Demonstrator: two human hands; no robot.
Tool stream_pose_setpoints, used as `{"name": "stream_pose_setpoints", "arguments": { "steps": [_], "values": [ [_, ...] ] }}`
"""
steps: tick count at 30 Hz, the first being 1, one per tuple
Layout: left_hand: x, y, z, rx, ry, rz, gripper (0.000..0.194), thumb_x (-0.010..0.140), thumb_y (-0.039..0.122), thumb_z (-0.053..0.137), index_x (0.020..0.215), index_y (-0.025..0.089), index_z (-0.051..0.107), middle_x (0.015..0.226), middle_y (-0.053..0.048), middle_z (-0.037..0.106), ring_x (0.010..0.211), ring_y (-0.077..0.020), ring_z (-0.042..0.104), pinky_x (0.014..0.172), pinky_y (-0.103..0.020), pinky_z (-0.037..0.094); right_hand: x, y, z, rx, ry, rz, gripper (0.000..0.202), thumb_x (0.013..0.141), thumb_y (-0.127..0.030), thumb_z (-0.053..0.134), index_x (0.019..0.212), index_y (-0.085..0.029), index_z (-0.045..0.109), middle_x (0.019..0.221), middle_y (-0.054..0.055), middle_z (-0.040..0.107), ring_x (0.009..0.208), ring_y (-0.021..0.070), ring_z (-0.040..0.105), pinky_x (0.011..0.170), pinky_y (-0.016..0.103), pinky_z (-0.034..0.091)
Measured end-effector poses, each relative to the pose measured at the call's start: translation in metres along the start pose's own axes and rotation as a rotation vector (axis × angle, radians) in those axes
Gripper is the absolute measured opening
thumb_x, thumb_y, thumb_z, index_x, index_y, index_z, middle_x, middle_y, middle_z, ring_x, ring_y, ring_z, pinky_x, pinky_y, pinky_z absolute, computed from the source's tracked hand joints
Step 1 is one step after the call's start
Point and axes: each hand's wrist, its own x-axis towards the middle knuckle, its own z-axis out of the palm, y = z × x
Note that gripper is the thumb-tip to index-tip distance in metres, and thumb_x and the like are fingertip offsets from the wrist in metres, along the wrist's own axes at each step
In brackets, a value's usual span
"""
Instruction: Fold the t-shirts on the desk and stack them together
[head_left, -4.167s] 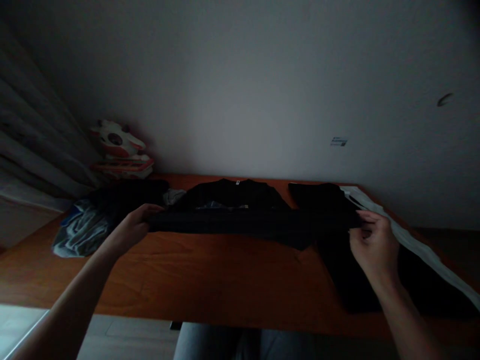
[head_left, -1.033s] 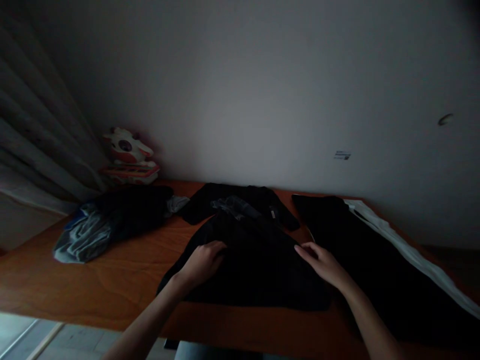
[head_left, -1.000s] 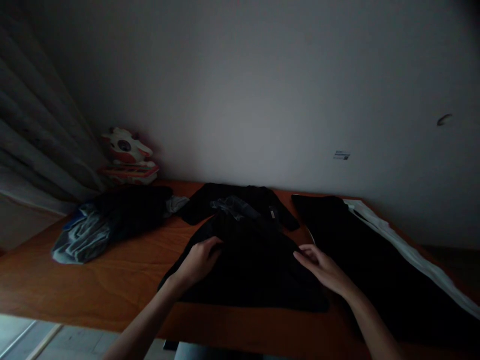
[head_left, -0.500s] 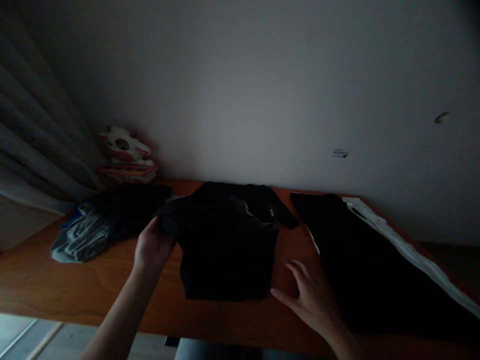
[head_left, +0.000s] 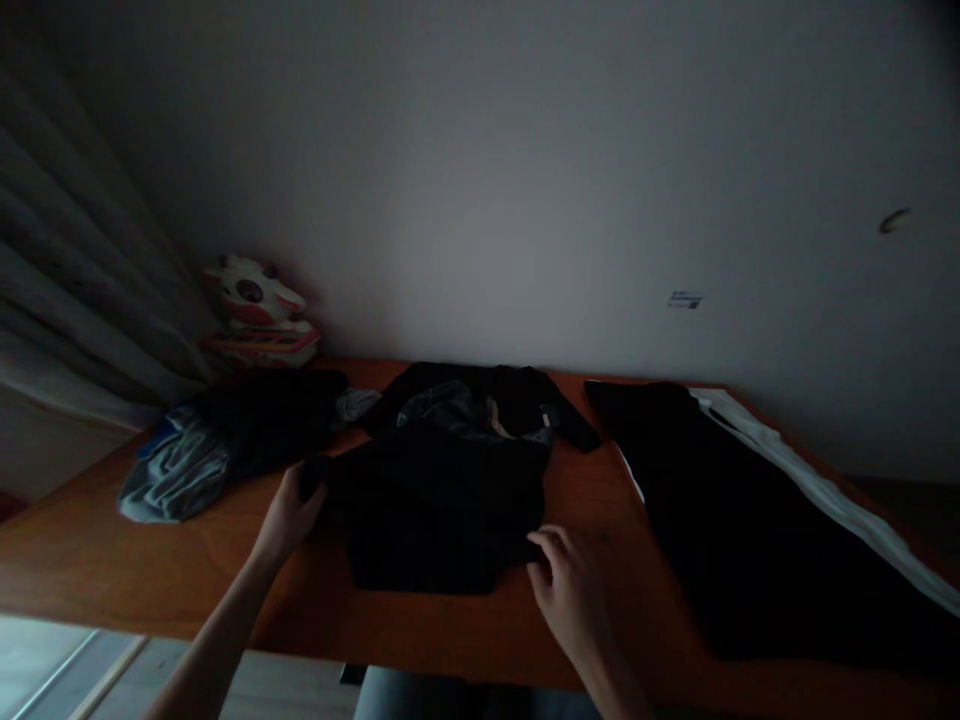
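Note:
A black long-sleeved top (head_left: 442, 500) lies on the wooden table in front of me, its neckline with a small white label toward the wall. My left hand (head_left: 291, 515) is closed on the cloth at its left side, which is lifted a little. At the lower right edge, my right hand (head_left: 566, 585) pinches a bit of the same cloth between thumb and fingers. The dark picture hides most folds of the top.
Black clothing (head_left: 720, 520) lies over a white garment (head_left: 817, 480) on the right. A pile of dark and grey clothes (head_left: 180, 465) lies left, before a cow-shaped toy (head_left: 259, 300). A pale curtain (head_left: 67, 260) hangs at left; the wall (head_left: 495, 200) stands behind the table (head_left: 420, 625).
My right hand has moved left and taken hold of the top's lower right edge. My left hand has come lower and nearer with its cloth, uncovering more of the neckline.

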Motion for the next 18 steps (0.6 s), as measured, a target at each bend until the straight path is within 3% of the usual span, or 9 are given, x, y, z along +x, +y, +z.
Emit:
{"name": "stream_pose_setpoints", "arguments": {
  "steps": [3, 6, 8, 10, 13, 15, 16, 18],
  "values": [
    [0.000, 0.026, -0.003, 0.046, -0.072, 0.054, 0.049, 0.072, 0.054, 0.059, 0.107, 0.021, 0.063, 0.098, -0.007, 0.071, 0.098, -0.0288, 0.068, 0.086, -0.038, 0.055, 0.022, 0.012, -0.021, 0.198, 0.103, 0.205, 0.031, 0.091, -0.036, 0.046, 0.114, -0.024, 0.062, 0.104, 0.012, 0.074, 0.094, 0.0297, 0.072, 0.082, 0.043, 0.058],
    [-0.017, 0.049, -0.007, 0.001, 0.069, 0.122, 0.046, 0.082, 0.055, 0.050, 0.111, 0.020, 0.060, 0.103, -0.008, 0.070, 0.099, -0.0282, 0.066, 0.087, -0.037, 0.054, 0.040, 0.018, -0.054, 0.266, 0.321, 0.394, 0.036, 0.092, -0.045, 0.043, 0.117, -0.022, 0.057, 0.105, 0.014, 0.072, 0.095, 0.0288, 0.070, 0.081, 0.039, 0.057],
    [-0.032, 0.055, -0.011, -0.007, 0.134, 0.166, 0.043, 0.086, 0.054, 0.048, 0.112, 0.022, 0.059, 0.101, -0.007, 0.069, 0.095, -0.0264, 0.065, 0.083, -0.035, 0.054, 0.046, 0.021, -0.076, 0.222, 0.423, 0.401, 0.034, 0.092, -0.048, 0.044, 0.111, -0.023, 0.055, 0.106, 0.015, 0.070, 0.096, 0.0282, 0.068, 0.083, 0.039, 0.055],
    [-0.042, 0.053, -0.017, 0.033, 0.049, 0.192, 0.039, 0.086, 0.055, 0.048, 0.103, 0.023, 0.062, 0.089, -0.005, 0.069, 0.082, -0.0243, 0.065, 0.075, -0.032, 0.054, 0.049, 0.026, -0.093, 0.145, 0.373, 0.249, 0.026, 0.088, -0.049, 0.052, 0.095, -0.025, 0.054, 0.103, 0.014, 0.068, 0.094, 0.0268, 0.067, 0.084, 0.038, 0.054],
    [-0.048, 0.047, -0.027, 0.147, -0.305, 0.256, 0.035, 0.082, 0.056, 0.052, 0.083, 0.023, 0.066, 0.074, -0.003, 0.066, 0.069, -0.0221, 0.062, 0.067, -0.031, 0.053, 0.051, 0.039, -0.109, 0.062, 0.009, 0.008, 0.026, 0.081, -0.043, 0.060, 0.072, -0.028, 0.040, 0.095, 0.010, 0.066, 0.086, 0.0222, 0.066, 0.079, 0.034, 0.053],
    [-0.049, 0.046, -0.033, 0.185, -0.425, 0.314, 0.033, 0.079, 0.056, 0.057, 0.079, 0.024, 0.067, 0.079, -0.005, 0.070, 0.074, -0.0236, 0.065, 0.072, -0.031, 0.053, 0.050, 0.046, -0.116, 0.068, -0.171, -0.005, 0.026, 0.080, -0.037, 0.058, 0.070, -0.028, 0.036, 0.093, 0.009, 0.069, 0.084, 0.0210, 0.068, 0.077, 0.033, 0.053],
    [-0.050, 0.047, -0.035, 0.180, -0.375, 0.334, 0.033, 0.079, 0.056, 0.057, 0.080, 0.025, 0.068, 0.084, -0.006, 0.071, 0.080, -0.0251, 0.066, 0.076, -0.033, 0.054, 0.048, 0.048, -0.119, 0.079, -0.164, 0.019, 0.023, 0.080, -0.036, 0.057, 0.072, -0.028, 0.036, 0.096, 0.010, 0.071, 0.087, 0.0216, 0.069, 0.079, 0.034, 0.054],
    [-0.054, 0.052, -0.040, 0.134, -0.122, 0.337, 0.034, 0.081, 0.058, 0.054, 0.084, 0.027, 0.067, 0.090, -0.007, 0.071, 0.089, -0.0278, 0.065, 0.082, -0.037, 0.054, 0.043, 0.050, -0.127, 0.101, 0.016, 0.065, 0.020, 0.082, -0.037, 0.057, 0.079, -0.029, 0.038, 0.109, 0.013, 0.072, 0.099, 0.0243, 0.070, 0.085, 0.037, 0.054]
  ]
}}
